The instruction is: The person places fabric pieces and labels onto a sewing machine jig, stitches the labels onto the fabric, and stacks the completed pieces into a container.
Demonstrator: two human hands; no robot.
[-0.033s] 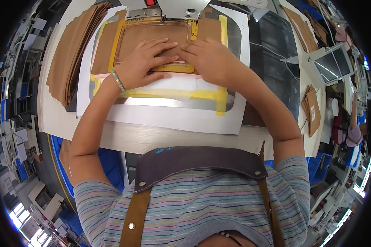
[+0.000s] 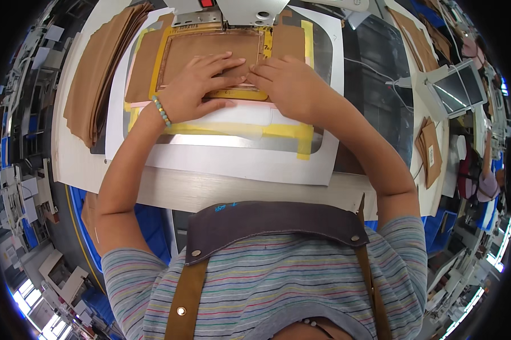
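Note:
A brown fabric panel [image 2: 201, 48] lies inside a flat template frame [image 2: 160, 62] with yellow edges, beneath the sewing machine head [image 2: 247, 12]. My left hand [image 2: 201, 82], with a beaded bracelet [image 2: 161, 111] at its wrist, rests flat on the panel and the frame's near edge, fingers spread. At the frame's near right corner is my right hand [image 2: 284, 82], its fingers bent and pressed together, pointing left. Its fingertips touch the panel's edge by the frame; what is between them, if anything, is hidden.
A stack of brown fabric pieces [image 2: 99, 73] lies to the left. White paper [image 2: 238, 164] and yellow tape [image 2: 304, 141] surround the frame. On the right are a dark surface [image 2: 374, 85], a small screen on a stand [image 2: 458, 90] and more brown pieces [image 2: 430, 153].
The fingers of my right hand have shifted very slightly at the frame's corner. My left hand and the frame stay in place.

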